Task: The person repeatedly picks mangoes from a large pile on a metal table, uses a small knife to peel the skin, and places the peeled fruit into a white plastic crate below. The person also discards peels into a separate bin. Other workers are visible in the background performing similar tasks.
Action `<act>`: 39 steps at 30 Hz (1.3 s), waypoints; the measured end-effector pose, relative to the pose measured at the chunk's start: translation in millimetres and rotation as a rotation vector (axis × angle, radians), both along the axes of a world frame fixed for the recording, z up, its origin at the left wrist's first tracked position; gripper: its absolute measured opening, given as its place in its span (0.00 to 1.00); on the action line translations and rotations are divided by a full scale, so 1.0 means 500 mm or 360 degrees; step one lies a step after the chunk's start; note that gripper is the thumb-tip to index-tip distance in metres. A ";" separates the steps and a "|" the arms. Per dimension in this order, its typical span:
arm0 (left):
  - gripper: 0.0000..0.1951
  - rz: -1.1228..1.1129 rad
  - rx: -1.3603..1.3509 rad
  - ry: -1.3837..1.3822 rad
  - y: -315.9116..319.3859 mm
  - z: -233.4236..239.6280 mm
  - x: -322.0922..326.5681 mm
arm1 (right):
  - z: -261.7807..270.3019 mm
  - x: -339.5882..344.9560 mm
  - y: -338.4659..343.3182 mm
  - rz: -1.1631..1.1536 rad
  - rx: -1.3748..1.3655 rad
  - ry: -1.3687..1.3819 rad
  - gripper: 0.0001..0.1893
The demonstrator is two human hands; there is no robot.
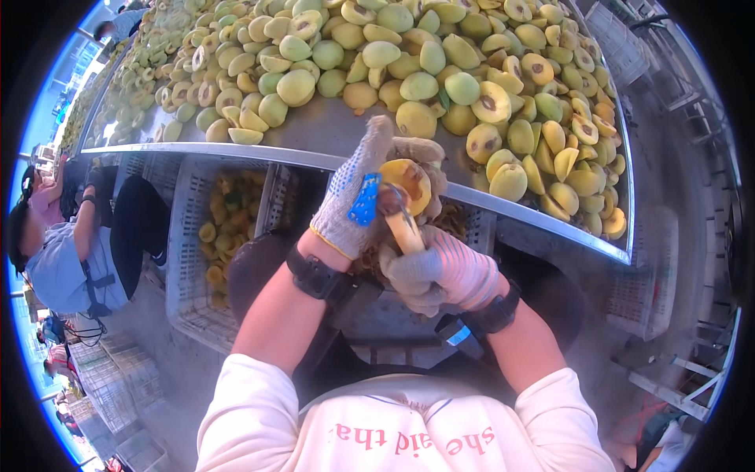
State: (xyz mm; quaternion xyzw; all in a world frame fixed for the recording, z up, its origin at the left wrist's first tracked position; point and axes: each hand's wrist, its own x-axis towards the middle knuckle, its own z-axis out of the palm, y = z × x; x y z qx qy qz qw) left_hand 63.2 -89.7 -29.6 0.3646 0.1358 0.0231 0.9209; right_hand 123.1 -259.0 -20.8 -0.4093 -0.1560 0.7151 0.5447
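Observation:
My left hand (360,186), in a grey knit glove with blue dots and blue tape, holds a yellow peach half (413,180) with its cut side turned up. The fingers wrap around the far side of the fruit. My right hand (436,268), in a striped grey and pink glove, grips the pale handle of a pitting tool (405,230). A curved metal loop at the tool's end meets the brown middle of the fruit. Both hands are just over the front edge of a metal table (312,127) heaped with peach halves (416,85).
A white plastic crate (183,248) of peach halves stands below the table at left, with another crate (481,227) under my hands. A co-worker (88,248) sits to the left. Stacked crates (112,377) stand behind that person. A further crate (643,295) is at right.

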 end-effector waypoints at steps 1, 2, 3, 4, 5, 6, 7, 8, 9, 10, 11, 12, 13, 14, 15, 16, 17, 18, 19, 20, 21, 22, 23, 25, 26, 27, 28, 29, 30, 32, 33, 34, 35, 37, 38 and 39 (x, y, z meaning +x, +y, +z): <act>0.28 0.0043 -0.0105 -0.0049 0.003 -0.005 0.000 | 0.005 0.009 -0.006 0.0033 -0.0007 -0.0065 0.10; 0.27 0.0090 -0.0214 -0.0031 0.008 -0.011 -0.001 | 0.010 0.017 -0.018 0.0162 -0.0024 -0.0218 0.10; 0.26 0.0138 -0.0199 -0.0088 0.012 -0.016 -0.007 | 0.010 0.025 -0.026 0.0186 -0.0068 -0.0327 0.10; 0.26 0.0190 -0.0178 -0.0078 0.015 -0.020 -0.014 | 0.008 0.032 -0.035 0.0210 -0.0089 -0.0406 0.10; 0.26 0.0225 -0.0184 -0.0031 0.018 -0.023 -0.021 | 0.003 0.035 -0.041 0.0232 -0.0162 -0.0512 0.10; 0.21 0.0198 -0.0108 -0.0036 0.022 -0.025 -0.032 | -0.010 0.027 -0.041 0.0117 -0.0072 -0.1140 0.14; 0.20 0.0170 -0.0031 -0.0085 0.022 -0.027 -0.038 | -0.017 0.028 -0.048 0.0035 -0.0023 -0.1431 0.16; 0.20 0.0168 0.0042 -0.0087 0.023 -0.027 -0.047 | -0.027 0.026 -0.053 -0.0009 -0.0067 -0.1733 0.18; 0.21 0.0167 0.0110 -0.0086 0.020 -0.026 -0.055 | -0.032 0.026 -0.063 0.0027 -0.0220 -0.2005 0.19; 0.24 0.0116 0.0085 -0.0104 0.020 -0.024 -0.063 | -0.037 0.029 -0.071 0.0030 -0.0315 -0.2070 0.23; 0.23 0.0137 0.0166 -0.0007 0.018 -0.020 -0.069 | -0.037 0.032 -0.080 0.0021 -0.0253 -0.2195 0.22; 0.23 0.0136 0.0251 0.0033 0.018 -0.015 -0.074 | -0.036 0.037 -0.088 0.0033 -0.0269 -0.2296 0.22; 0.22 0.0128 0.0345 0.0070 0.016 -0.009 -0.079 | -0.033 0.038 -0.095 0.0042 -0.0309 -0.2399 0.22; 0.21 0.0103 0.0275 0.0099 0.014 -0.003 -0.082 | -0.029 0.043 -0.100 0.0123 -0.0359 -0.2556 0.23; 0.20 0.0068 0.0227 0.0112 0.015 0.003 -0.083 | -0.026 0.043 -0.102 0.0120 -0.0268 -0.2495 0.22; 0.19 0.0033 0.0178 0.0129 0.015 0.009 -0.083 | -0.021 0.045 -0.104 0.0128 -0.0226 -0.2425 0.22; 0.18 0.0022 0.0334 0.0254 0.015 0.012 -0.083 | -0.017 0.044 -0.107 0.0173 -0.0201 -0.2348 0.21; 0.17 0.0011 0.0489 0.0375 0.013 0.014 -0.083 | -0.015 0.046 -0.106 0.0334 -0.0360 -0.2505 0.21; 0.16 -0.0006 0.0637 0.0488 0.012 0.014 -0.082 | -0.013 0.047 -0.107 0.0395 -0.0449 -0.2467 0.21; 0.15 0.0010 0.0763 0.0570 0.011 0.014 -0.082 | -0.014 0.046 -0.105 0.0388 -0.0430 -0.2428 0.21; 0.14 0.0028 0.0876 0.0646 0.008 0.012 -0.082 | -0.013 0.048 -0.106 0.0436 -0.0473 -0.2383 0.21; 0.14 0.0035 0.0951 0.0673 0.004 0.008 -0.085 | -0.016 0.046 -0.106 0.0335 -0.0448 -0.2583 0.20; 0.14 0.0048 0.0948 0.0595 0.000 0.003 -0.087 | -0.018 0.051 -0.107 0.0393 -0.0599 -0.2547 0.20; 0.14 0.0052 0.0905 0.0302 -0.002 -0.003 -0.088 | -0.023 0.051 -0.110 0.0328 -0.0637 -0.2712 0.21; 0.17 0.0052 0.0885 0.0313 -0.002 -0.006 -0.092 | -0.025 0.050 -0.114 0.0295 -0.0646 -0.2764 0.22; 0.19 0.0009 0.0816 0.0263 -0.003 -0.009 -0.093 | -0.027 0.048 -0.117 0.0241 -0.0616 -0.2814 0.23; 0.20 -0.0016 0.0755 0.0245 -0.003 -0.010 -0.094 | -0.027 0.047 -0.120 0.0159 -0.0561 -0.2876 0.24; 0.21 -0.0030 0.0693 0.0242 -0.003 -0.011 -0.095 | -0.028 0.044 -0.122 0.0031 -0.0412 -0.2828 0.24; 0.22 -0.0035 0.0698 0.0251 -0.003 -0.011 -0.094 | -0.028 0.040 -0.124 -0.0109 -0.0248 -0.2782 0.25; 0.24 -0.0018 0.0698 0.0268 -0.004 -0.014 -0.092 | -0.028 0.035 -0.124 -0.0273 -0.0024 -0.2790 0.26; 0.24 -0.0017 0.0759 0.0276 -0.006 -0.015 -0.091 | -0.029 0.032 -0.124 -0.0298 0.0038 -0.2843 0.26; 0.24 -0.0004 0.0816 0.0272 -0.008 -0.017 -0.089 | -0.029 0.031 -0.123 -0.0314 0.0111 -0.2888 0.27; 0.24 -0.0014 0.0862 0.0230 -0.010 -0.019 -0.087 | -0.030 0.030 -0.121 -0.0300 0.0087 -0.2890 0.27; 0.24 -0.0021 0.0916 0.0262 -0.014 -0.022 -0.085 | -0.032 0.029 -0.120 -0.0266 0.0078 -0.2887 0.27; 0.25 -0.0020 0.0933 0.0244 -0.016 -0.023 -0.085 | -0.033 0.029 -0.120 -0.0232 0.0074 -0.2866 0.26; 0.24 -0.0037 0.1073 0.0250 -0.018 -0.024 -0.084 | -0.035 0.030 -0.121 -0.0223 0.0093 -0.2856 0.26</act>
